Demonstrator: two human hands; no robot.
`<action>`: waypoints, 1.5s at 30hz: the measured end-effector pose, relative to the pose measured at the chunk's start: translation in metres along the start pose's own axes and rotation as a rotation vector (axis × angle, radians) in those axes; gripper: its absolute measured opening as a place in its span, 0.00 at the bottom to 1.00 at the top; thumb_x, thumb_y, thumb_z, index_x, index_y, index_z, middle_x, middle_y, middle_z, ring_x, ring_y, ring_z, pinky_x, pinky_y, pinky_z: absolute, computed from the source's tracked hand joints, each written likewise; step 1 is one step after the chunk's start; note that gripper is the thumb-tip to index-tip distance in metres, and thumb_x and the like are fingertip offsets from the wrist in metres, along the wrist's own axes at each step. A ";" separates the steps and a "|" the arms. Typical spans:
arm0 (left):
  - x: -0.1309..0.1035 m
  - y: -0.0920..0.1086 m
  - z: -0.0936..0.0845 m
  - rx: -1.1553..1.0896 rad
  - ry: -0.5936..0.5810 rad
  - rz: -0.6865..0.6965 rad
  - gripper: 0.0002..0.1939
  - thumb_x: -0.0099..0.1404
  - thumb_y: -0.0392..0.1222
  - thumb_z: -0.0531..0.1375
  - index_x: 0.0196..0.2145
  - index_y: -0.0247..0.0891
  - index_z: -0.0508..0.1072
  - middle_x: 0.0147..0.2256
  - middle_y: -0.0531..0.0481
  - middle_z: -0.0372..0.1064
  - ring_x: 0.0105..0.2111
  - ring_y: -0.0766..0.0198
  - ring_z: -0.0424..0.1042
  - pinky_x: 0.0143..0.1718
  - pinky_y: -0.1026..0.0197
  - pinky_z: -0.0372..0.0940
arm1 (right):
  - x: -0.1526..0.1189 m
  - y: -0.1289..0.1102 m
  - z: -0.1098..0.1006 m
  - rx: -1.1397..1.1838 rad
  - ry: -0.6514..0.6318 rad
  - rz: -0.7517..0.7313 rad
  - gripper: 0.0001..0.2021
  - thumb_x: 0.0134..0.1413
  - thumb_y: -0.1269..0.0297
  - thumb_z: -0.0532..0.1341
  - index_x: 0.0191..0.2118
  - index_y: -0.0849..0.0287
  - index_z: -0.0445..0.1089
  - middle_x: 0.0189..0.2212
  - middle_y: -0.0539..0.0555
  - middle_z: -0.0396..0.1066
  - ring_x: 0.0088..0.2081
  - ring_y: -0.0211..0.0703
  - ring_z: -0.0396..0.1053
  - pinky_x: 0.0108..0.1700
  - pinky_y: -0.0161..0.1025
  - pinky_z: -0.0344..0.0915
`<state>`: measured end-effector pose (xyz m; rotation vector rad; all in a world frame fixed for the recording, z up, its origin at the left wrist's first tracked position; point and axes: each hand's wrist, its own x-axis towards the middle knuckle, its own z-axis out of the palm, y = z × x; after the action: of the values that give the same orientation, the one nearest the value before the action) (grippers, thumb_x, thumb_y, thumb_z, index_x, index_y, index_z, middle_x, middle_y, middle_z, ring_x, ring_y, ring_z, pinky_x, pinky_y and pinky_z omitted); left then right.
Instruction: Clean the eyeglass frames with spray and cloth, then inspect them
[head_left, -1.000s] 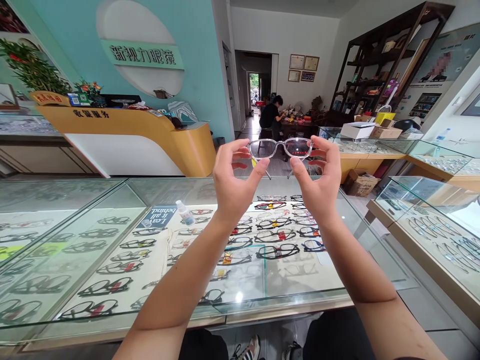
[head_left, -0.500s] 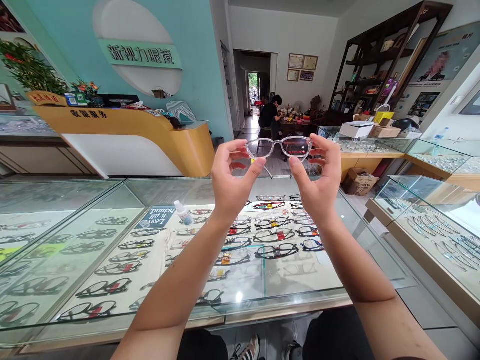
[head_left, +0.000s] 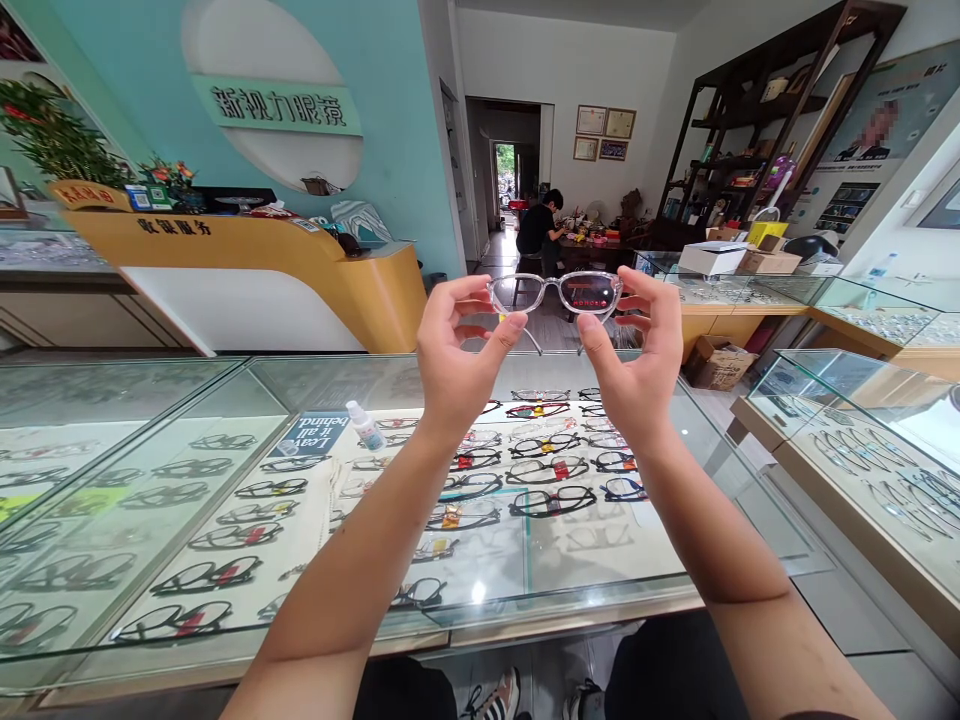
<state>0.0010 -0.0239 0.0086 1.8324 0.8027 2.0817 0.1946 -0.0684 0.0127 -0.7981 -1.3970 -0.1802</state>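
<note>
A pair of clear-framed eyeglasses (head_left: pixel 553 284) is held up level above the far edge of the glass display case (head_left: pixel 600 595). My left hand (head_left: pixel 469 345) pinches its left end between thumb and fingers. At the other end, my right hand (head_left: pixel 637 345) grips the frame the same way. Small red lettering shows on the right lens, and the temples angle down between my thumbs. Under my arms, several rows of eyeglasses (head_left: pixel 551 468) lie inside the case. A white spray bottle (head_left: pixel 366 427) stands left of my left forearm, by a blue printed card (head_left: pixel 319 434).
A yellow-and-white counter (head_left: pixel 285 270) is at the far left. To the right stand more glass display cases (head_left: pixel 870 450), a cardboard box (head_left: pixel 718 362) on the floor and a dark shelf (head_left: pixel 765 125). A person in black (head_left: pixel 536 230) sits at a table at the back.
Both hands and the eyeglasses have shifted very slightly left, with the left hand moving a little more. The grip on the frame is the same.
</note>
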 end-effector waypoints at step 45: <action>-0.001 0.011 -0.007 0.192 0.033 0.101 0.24 0.67 0.57 0.74 0.55 0.49 0.76 0.48 0.46 0.75 0.46 0.58 0.76 0.46 0.53 0.76 | -0.004 0.016 0.011 0.052 -0.047 0.069 0.23 0.71 0.45 0.63 0.64 0.49 0.69 0.55 0.60 0.74 0.56 0.56 0.74 0.59 0.60 0.74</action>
<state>-0.0043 -0.0349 0.0133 1.9788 0.9684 2.1687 0.1938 -0.0521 0.0022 -0.8104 -1.4107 -0.0717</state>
